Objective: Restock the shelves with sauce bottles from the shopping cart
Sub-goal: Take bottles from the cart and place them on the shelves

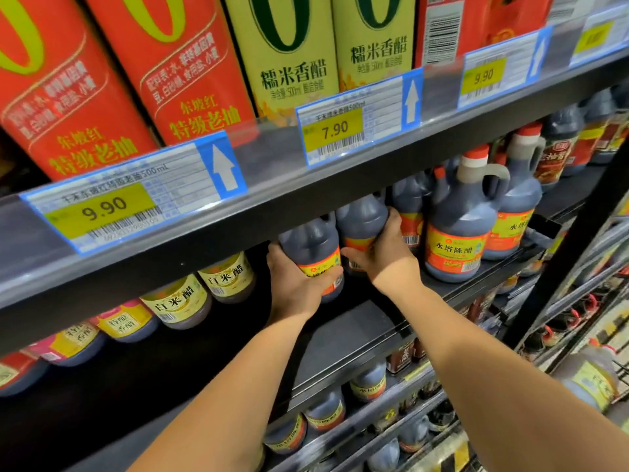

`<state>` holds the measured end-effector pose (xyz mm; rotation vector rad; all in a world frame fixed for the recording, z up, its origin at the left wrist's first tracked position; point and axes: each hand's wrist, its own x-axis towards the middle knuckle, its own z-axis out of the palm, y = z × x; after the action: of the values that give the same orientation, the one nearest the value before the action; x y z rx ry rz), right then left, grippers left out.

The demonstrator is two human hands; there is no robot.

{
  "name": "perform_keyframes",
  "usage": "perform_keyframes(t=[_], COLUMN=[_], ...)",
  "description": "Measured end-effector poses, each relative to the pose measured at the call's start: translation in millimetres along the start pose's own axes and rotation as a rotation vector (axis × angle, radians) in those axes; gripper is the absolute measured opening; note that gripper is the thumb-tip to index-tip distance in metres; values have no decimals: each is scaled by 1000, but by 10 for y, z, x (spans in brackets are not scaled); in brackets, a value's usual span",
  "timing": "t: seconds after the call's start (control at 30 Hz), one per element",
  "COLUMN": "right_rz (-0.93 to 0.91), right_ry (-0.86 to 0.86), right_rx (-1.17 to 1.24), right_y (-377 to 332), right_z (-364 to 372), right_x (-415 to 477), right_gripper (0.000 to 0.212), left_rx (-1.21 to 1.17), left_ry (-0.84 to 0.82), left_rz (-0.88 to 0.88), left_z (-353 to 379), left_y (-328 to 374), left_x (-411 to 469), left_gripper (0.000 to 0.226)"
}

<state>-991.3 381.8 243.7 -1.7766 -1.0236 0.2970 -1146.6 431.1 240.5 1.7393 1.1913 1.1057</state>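
Observation:
Two dark vinegar jugs with orange-yellow labels stand on the middle shelf (pixel 357 321) under the upper shelf's edge. My left hand (pixel 296 284) grips the left jug (pixel 311 241) round its lower body, thumb across the label. My right hand (pixel 384 250) grips the right jug (pixel 362 219), with fingers on its right side. The tops of both jugs are hidden behind the upper shelf's front rail. Beside them on the right stand more of the same jugs (pixel 457 233) with white handles and red caps.
Above, the upper shelf rail (pixel 272 185) carries price tags and tall red and green bottles. Smaller white-rice-vinegar bottles (pixel 177 299) stand left of my hands. Lower shelves hold more dark bottles (pixel 326 410). A black upright post (pixel 571 240) and a pale jug (pixel 592 379) are at the right.

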Motion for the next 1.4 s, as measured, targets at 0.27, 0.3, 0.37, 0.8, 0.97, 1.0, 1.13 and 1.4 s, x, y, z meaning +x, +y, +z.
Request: perform_keyframes(t=[0.27, 0.3, 0.37, 0.8, 0.97, 1.0, 1.13, 1.4], right_rz=[58, 65, 76, 39, 128, 159, 270, 581], right_ry=[-54, -70, -107, 115, 188, 203, 251, 334], right_rx=[-146, -163, -216, -411, -490, -496, -527, -571], right_y=[-13, -29, -41, 232, 516, 589, 935, 1852], right_z=[-9, -30, -91, -985, -1445, -1537, -1930, -2805], right_x=[-8, -17, -72, -1007, -1410, -1500, -1867, -2581], right_gripper=[109, 109, 110, 84, 88, 87, 84, 80], left_rx=[29, 37, 54, 160, 19, 1, -18, 79], left_ry=[35, 45, 64, -29, -160, -206, -411, -727], left_rz=[-13, -15, -18, -15, 138, 164, 194, 257], left_z=[74, 83, 102, -12, 244, 338, 808, 1966], left_y=[9, 12, 21, 54, 176, 213, 312, 507], left_x=[0, -7, -12, -675, -1084, -1164, -1479, -2153], left_gripper=[102, 102, 104, 106, 79, 84, 83, 74])
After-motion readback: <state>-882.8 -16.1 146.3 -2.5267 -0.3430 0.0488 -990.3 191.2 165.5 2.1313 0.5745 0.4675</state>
